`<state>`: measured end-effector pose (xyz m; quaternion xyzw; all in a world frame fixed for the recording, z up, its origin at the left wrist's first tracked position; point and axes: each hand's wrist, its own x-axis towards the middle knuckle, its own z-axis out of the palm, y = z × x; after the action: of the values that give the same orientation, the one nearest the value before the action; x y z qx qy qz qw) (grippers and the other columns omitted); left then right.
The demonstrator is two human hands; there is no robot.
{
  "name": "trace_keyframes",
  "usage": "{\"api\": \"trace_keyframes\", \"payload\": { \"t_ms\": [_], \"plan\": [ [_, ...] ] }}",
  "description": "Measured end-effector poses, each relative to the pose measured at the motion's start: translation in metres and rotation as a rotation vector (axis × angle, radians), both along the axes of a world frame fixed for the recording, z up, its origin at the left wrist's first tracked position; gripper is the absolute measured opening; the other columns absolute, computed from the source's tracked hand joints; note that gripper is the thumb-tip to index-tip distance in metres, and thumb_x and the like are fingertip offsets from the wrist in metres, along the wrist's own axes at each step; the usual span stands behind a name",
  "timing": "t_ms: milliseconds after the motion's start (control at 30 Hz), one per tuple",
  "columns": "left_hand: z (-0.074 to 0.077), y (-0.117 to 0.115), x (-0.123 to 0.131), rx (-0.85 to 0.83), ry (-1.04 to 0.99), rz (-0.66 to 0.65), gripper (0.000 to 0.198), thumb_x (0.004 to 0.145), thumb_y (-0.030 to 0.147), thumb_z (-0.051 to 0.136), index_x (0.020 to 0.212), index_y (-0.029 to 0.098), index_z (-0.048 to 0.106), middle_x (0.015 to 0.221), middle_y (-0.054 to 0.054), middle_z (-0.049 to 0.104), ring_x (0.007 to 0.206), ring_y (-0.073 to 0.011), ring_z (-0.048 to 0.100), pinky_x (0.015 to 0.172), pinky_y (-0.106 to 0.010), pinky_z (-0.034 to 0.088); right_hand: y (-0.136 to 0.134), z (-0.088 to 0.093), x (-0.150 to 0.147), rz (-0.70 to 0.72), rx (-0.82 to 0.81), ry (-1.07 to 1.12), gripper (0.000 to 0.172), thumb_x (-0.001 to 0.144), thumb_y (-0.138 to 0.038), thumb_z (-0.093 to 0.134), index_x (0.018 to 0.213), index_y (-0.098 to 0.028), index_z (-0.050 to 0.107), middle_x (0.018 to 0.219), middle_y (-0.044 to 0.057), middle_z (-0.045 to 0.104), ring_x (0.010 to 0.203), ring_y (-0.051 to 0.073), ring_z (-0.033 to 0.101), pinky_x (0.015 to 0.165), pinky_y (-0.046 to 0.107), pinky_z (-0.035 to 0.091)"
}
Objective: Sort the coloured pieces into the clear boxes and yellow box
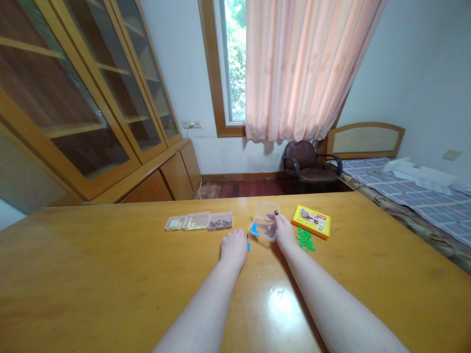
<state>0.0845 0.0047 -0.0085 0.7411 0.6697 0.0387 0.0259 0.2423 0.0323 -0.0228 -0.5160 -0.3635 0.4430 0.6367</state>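
My right hand (284, 230) grips the right side of a small clear plastic box (263, 236) with its lid raised. A few blue pieces (254, 229) lie in the left part of that box. Just left of it, my left hand (234, 246) rests low over the table with its fingers curled inward. More small blue bits (248, 247) show beside its fingertips; what the fingers hold, if anything, is hidden. A heap of small green pieces (305, 240) lies on the table to the right of my right hand.
Three shallow clear boxes stand in a row on the left: two with pale pieces (197, 221) and one with dark pieces (221, 220). A yellow printed box (312, 220) lies behind the green heap. Beyond the wooden table (110, 284) are a chair (303, 162) and a bed (415, 181).
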Motion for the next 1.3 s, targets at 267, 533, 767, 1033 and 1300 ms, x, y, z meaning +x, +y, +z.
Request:
{"api": "trace_keyframes", "payload": {
  "t_ms": [267, 533, 767, 1033, 1300],
  "plan": [
    [0.006, 0.002, -0.001, 0.032, -0.085, 0.022, 0.026, 0.089, 0.03, 0.03, 0.092, 0.016, 0.052, 0.09, -0.009, 0.06, 0.086, -0.0199, 0.057, 0.07, -0.03, 0.04, 0.001, -0.004, 0.001, 0.007, 0.009, 0.004, 0.041, 0.069, -0.054, 0.053, 0.08, -0.016, 0.063, 0.072, 0.005, 0.067, 0.045, 0.011, 0.052, 0.045, 0.025, 0.045],
    [0.019, -0.003, -0.004, 0.27, -0.322, -0.014, 0.021, 0.089, 0.026, 0.031, 0.084, 0.019, 0.051, 0.085, -0.004, 0.058, 0.082, -0.0156, 0.054, 0.072, -0.026, 0.037, 0.002, -0.002, 0.0, 0.017, 0.001, 0.029, 0.038, 0.068, -0.051, 0.054, 0.078, -0.016, 0.063, 0.071, 0.005, 0.067, 0.043, 0.011, 0.051, 0.044, 0.026, 0.044],
    [0.016, -0.006, 0.004, 0.225, -0.35, -0.278, 0.019, 0.087, 0.029, 0.037, 0.091, 0.021, 0.054, 0.089, -0.003, 0.059, 0.087, -0.0158, 0.052, 0.078, -0.027, 0.036, 0.003, -0.006, -0.004, 0.093, 0.008, -0.041, 0.032, 0.067, -0.046, 0.056, 0.071, -0.016, 0.064, 0.064, 0.003, 0.064, 0.043, 0.01, 0.048, 0.045, 0.024, 0.042],
    [0.014, -0.005, 0.001, 0.089, -0.178, -0.046, 0.022, 0.085, 0.034, 0.039, 0.095, 0.018, 0.05, 0.095, -0.008, 0.058, 0.091, -0.0195, 0.054, 0.077, -0.031, 0.038, 0.006, -0.008, 0.003, 0.013, -0.009, 0.062, 0.037, 0.068, -0.05, 0.054, 0.078, -0.016, 0.062, 0.071, 0.005, 0.066, 0.044, 0.011, 0.05, 0.045, 0.026, 0.043],
    [0.01, -0.013, 0.003, -0.024, -0.039, -0.068, 0.037, 0.079, 0.048, 0.041, 0.093, 0.016, 0.052, 0.09, -0.011, 0.06, 0.085, -0.0263, 0.058, 0.071, -0.036, 0.042, 0.007, -0.011, 0.006, -0.038, -0.025, 0.053, 0.036, 0.07, -0.05, 0.052, 0.08, -0.017, 0.062, 0.07, 0.004, 0.067, 0.045, 0.011, 0.052, 0.045, 0.024, 0.041]
  ]
}}
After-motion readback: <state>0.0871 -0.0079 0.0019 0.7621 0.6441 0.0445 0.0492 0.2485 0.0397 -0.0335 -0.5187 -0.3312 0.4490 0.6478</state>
